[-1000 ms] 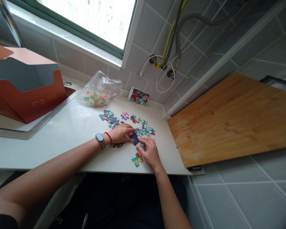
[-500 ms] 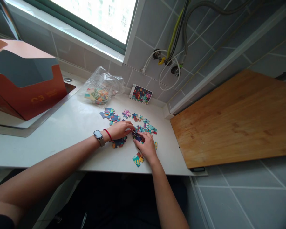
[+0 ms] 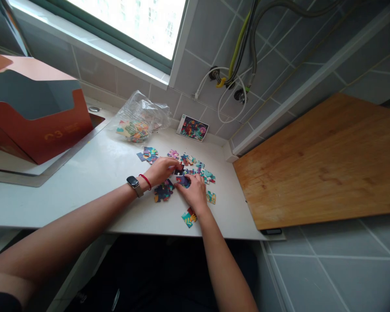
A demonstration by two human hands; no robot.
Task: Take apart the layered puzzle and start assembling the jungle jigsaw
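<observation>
My left hand [image 3: 164,170], with a watch and a red cord at its wrist, is closed at the fingertips on a dark puzzle piece [image 3: 179,170]. Just below and right of it, my right hand [image 3: 195,191] has its fingers closed round a blue-purple puzzle piece [image 3: 183,181], partly covered by them. Loose pieces surround both hands: a dark joined cluster [image 3: 163,191] under my left wrist, a teal cluster [image 3: 208,176] to the right, a pink piece [image 3: 173,154] behind, and a teal-and-yellow piece [image 3: 187,219] in front.
Behind the pieces lies a clear plastic bag [image 3: 139,121] holding more pieces. A small picture card [image 3: 193,128] leans on the tiled wall. An orange box [image 3: 39,125] stands at the left, and a wooden board [image 3: 321,169] borders the white counter [image 3: 94,182] on the right.
My right hand has shifted left and turned, showing the blue-purple piece in its fingers. My left hand has moved slightly up and left, and a dark piece now shows at its fingertips.
</observation>
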